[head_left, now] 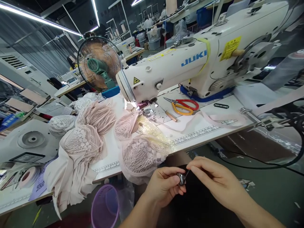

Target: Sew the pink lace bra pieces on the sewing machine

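Note:
Below the table's front edge, my left hand [165, 185] is closed round a small shiny metal part [181, 179], which looks like a bobbin case. My right hand [215, 180] pinches something thin at that part, too fine to make out; the fingertips of both hands meet there. Above them, pink lace bra cups [140, 152] lie on the white table [197, 133] under the needle of a white JUKI sewing machine [190, 60].
Piles of pink lace cups [87, 133] cover the table's left. Red and orange scissors [184, 105] lie by the machine. A fan [99, 63] stands behind. A purple bin [105, 205] sits below the table edge. Black cables [273, 158] hang at right.

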{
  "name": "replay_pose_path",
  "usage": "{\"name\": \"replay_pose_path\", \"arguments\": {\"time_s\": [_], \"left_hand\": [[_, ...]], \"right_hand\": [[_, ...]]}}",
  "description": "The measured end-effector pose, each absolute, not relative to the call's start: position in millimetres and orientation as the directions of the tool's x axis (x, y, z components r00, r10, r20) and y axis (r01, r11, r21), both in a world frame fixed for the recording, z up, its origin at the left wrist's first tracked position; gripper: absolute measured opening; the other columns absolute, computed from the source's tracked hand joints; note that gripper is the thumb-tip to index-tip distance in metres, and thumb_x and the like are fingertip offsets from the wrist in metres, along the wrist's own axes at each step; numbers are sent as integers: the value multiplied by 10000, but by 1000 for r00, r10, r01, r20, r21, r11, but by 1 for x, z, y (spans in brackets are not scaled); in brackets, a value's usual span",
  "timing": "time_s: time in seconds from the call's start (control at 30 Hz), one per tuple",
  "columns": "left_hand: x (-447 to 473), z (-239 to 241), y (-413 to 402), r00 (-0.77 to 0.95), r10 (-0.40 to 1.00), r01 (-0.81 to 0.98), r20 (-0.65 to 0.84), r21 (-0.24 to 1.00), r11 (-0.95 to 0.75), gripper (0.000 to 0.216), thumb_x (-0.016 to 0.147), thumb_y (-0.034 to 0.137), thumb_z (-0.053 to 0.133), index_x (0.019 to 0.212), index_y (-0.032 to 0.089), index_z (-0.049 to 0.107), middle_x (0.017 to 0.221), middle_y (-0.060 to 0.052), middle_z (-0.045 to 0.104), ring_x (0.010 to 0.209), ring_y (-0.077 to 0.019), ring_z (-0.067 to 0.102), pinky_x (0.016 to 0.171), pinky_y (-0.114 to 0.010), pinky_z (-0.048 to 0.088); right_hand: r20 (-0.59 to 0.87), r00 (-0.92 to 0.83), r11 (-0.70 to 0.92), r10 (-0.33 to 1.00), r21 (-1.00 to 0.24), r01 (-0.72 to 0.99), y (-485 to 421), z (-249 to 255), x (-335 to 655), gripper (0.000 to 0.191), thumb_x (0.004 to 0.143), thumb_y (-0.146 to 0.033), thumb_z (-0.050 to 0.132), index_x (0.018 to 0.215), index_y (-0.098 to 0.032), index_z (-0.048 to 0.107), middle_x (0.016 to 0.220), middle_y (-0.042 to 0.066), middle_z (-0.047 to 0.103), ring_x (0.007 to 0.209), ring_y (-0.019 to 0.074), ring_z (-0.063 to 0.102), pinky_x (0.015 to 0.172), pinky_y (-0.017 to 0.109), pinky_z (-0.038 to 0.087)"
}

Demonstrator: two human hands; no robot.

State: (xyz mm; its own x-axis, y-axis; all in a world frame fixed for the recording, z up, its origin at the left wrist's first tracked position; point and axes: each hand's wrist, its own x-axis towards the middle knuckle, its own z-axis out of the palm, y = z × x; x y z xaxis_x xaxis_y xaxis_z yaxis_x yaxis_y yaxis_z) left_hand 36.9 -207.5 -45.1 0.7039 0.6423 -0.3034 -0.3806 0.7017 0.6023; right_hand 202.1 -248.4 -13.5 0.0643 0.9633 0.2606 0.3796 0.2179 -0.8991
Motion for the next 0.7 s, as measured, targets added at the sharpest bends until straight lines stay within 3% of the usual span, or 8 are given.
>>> {"name": "replay_pose_path", "arguments": {"time_s": [0.13,0.3,0.43,0.7], "left_hand": [[38,-45,-205,670,684,-426,-288,605,673,295,637,203,780,902,97,705,625,-52,648,512,-88,618,468,-126,484],[37,-47,-203,670,688,-435,-279,604,668,276,640,199,778,884,118,677,634,-37,650,514,-89,620,464,-130,483],[36,-49,-204,636,718,-415,-284,658,628,249,645,194,772,848,118,648,610,-15,635,514,-95,624,461,-137,487],[38,-46,-207,574,791,-355,-209,808,471,248,661,187,757,857,114,624,624,-4,649,559,-105,643,495,-151,512]], "right_hand": [[123,-56,128,991,-987,98,-258,-15,208,289,879,-352,463,673,-211,610,803,51,623,655,138,577,535,243,461],[2,-131,-22,991,-984,-177,-260,-24,205,259,902,-374,429,871,-203,621,673,26,621,563,126,552,480,235,443],[41,-63,40,997,-999,-20,-258,-22,202,284,911,-355,413,739,-214,587,681,-2,585,608,114,542,578,236,462],[148,13,145,989,-978,149,-269,-11,206,290,921,-332,378,717,-229,557,621,-13,540,578,121,530,546,228,451]]}}
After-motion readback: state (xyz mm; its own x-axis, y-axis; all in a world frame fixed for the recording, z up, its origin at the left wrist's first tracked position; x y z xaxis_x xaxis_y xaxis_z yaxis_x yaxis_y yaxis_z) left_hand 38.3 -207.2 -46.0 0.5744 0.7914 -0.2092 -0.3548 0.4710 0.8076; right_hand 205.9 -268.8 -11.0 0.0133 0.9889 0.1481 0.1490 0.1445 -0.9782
